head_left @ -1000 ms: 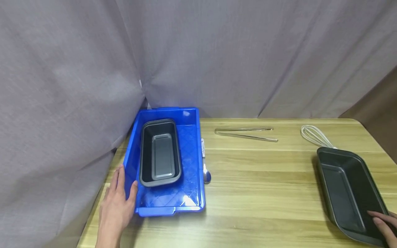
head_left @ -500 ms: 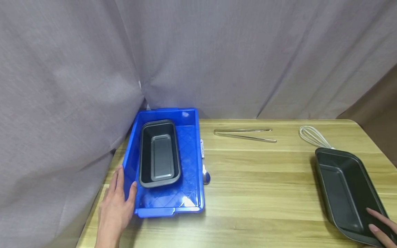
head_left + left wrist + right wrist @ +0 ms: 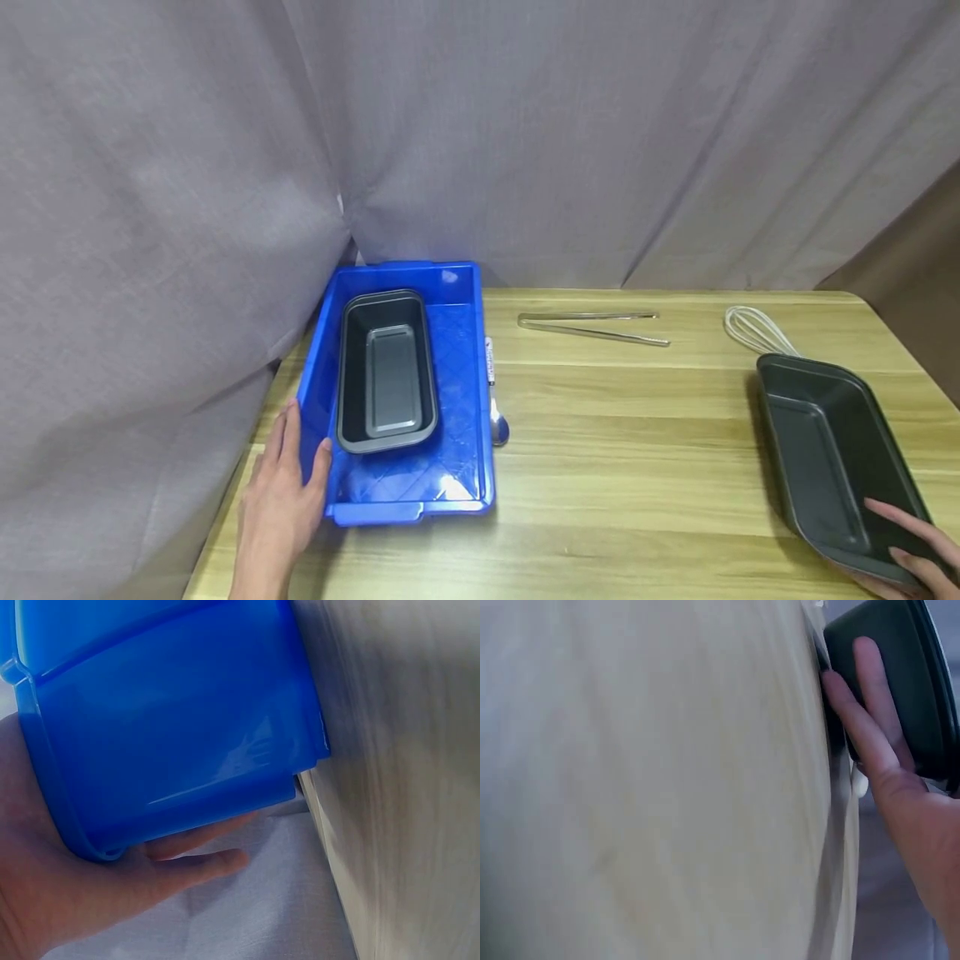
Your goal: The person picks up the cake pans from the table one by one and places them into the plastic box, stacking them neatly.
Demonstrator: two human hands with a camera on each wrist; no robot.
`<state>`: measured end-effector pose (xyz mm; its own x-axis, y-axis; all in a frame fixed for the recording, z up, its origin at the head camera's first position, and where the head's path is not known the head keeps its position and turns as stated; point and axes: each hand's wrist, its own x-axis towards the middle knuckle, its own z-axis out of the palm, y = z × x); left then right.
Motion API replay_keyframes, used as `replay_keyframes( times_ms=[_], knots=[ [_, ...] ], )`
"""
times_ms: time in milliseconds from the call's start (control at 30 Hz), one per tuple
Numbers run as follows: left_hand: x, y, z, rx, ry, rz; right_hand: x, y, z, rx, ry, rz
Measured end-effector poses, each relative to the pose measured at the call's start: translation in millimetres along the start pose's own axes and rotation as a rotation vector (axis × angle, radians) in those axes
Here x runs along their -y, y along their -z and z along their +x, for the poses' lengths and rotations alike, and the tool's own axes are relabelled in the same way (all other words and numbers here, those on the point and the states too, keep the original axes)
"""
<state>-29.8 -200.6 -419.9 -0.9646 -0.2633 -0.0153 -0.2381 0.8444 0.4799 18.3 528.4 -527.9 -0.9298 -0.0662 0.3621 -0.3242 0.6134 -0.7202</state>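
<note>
In the head view, my left hand [image 3: 273, 504] holds the near left wall of a blue plastic bin [image 3: 453, 471]. Its thumb reaches over the rim while the fingers lie along the outside, as the left wrist view also shows. Inside that bin sits a dark loaf pan [image 3: 393, 379]. At the lower right, my right hand [image 3: 926, 558] grips the near end of a second, larger dark loaf pan [image 3: 813, 454]. Some fingers are inside this pan; others press its outside in the right wrist view. Whether its whole base touches the table is hard to tell.
Metal tongs [image 3: 588, 325] lie along the back of the wooden table [image 3: 637, 483]. A spoon [image 3: 498, 425] with a patterned handle lies against the bin's right side. Behind the larger pan is a white whisk [image 3: 757, 329], its handle hidden. Grey curtains [image 3: 540, 142] close off the back and left.
The larger loaf pan has shifted slightly left, and the right hand has come further into view with its fingers lower under the pan. My left hand and the bin stay put.
</note>
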Motion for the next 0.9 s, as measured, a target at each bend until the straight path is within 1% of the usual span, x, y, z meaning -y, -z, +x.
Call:
replay_keyframes(
  times_ms=[33,67,100,133,167,233,267,300,333,367,400,433,467,500,533,633,667,733,800,867,900],
  knots=[
    [-0.2,-0.1,0.1,0.0,0.0,0.0,7.6,-1.9,2.5,-0.023,-0.028,0.008],
    [-0.4,-0.1,0.2,0.002,0.001,0.001,14.0,-4.7,5.6,-0.044,-0.037,0.013],
    [-0.6,-0.2,0.3,0.003,0.002,0.001,20.1,-7.2,8.3,-0.058,-0.069,0.106],
    [-0.9,-0.2,0.5,0.007,0.003,0.001,26.5,-9.2,11.0,-0.073,-0.092,0.113],
    [-1.2,-0.3,0.6,0.011,0.005,0.002,30.7,-12.1,13.7,-0.076,-0.09,0.218],
    [-1.9,-0.4,1.0,0.02,0.009,0.004,39.5,-17.7,18.9,-0.099,-0.083,0.262],
    [-2.2,-0.4,1.1,0.023,0.01,0.003,42.2,-20.3,21.0,-0.086,-0.08,0.393],
    [-2.4,-0.3,1.2,0.024,0.011,0.002,45.7,-22.2,22.8,-0.089,-0.089,0.453],
    [-2.6,-0.3,1.2,0.025,0.012,0.002,49.1,-24.3,24.6,-0.091,-0.094,0.475],
    [-2.8,-0.2,1.1,0.025,0.012,0.0,51.2,-26.7,26.4,-0.088,-0.092,0.564],
    [-2.8,-0.1,1.0,0.023,0.012,-0.002,54.5,-28.3,28.0,-0.09,-0.108,0.568],
    [-2.8,0.0,0.8,0.021,0.011,-0.004,57.3,-29.7,29.7,-0.089,-0.129,0.638],
    [-2.7,0.1,0.6,0.019,0.01,-0.006,59.8,-30.9,31.3,-0.089,-0.159,0.746],
    [-2.6,0.2,0.4,0.018,0.009,-0.006,63.3,-32.4,33.1,-0.1,-0.176,0.729],
    [-2.7,0.4,0.4,0.017,0.009,-0.005,67.2,-33.4,34.5,-0.108,-0.208,0.755],
    [-2.5,0.8,0.4,0.018,0.01,-0.002,82.2,-37.1,40.8,-0.134,-0.313,0.681],
    [-2.5,0.9,0.5,0.018,0.011,-0.001,88.5,-38.3,43.8,-0.131,-0.341,0.577],
    [-2.5,1.2,1.0,0.027,0.016,0.0,100.8,-41.5,49.5,-0.129,-0.402,0.482],
    [-2.4,1.4,1.5,0.037,0.022,-0.001,112.0,-46.8,55.4,-0.114,-0.423,0.415],
    [-2.2,1.5,1.9,0.044,0.026,0.001,121.3,-54.5,61.6,-0.107,-0.4,0.439],
    [-2.2,1.5,2.1,0.048,0.028,0.001,124.9,-59.1,64.3,-0.112,-0.389,0.528]
  ],
)
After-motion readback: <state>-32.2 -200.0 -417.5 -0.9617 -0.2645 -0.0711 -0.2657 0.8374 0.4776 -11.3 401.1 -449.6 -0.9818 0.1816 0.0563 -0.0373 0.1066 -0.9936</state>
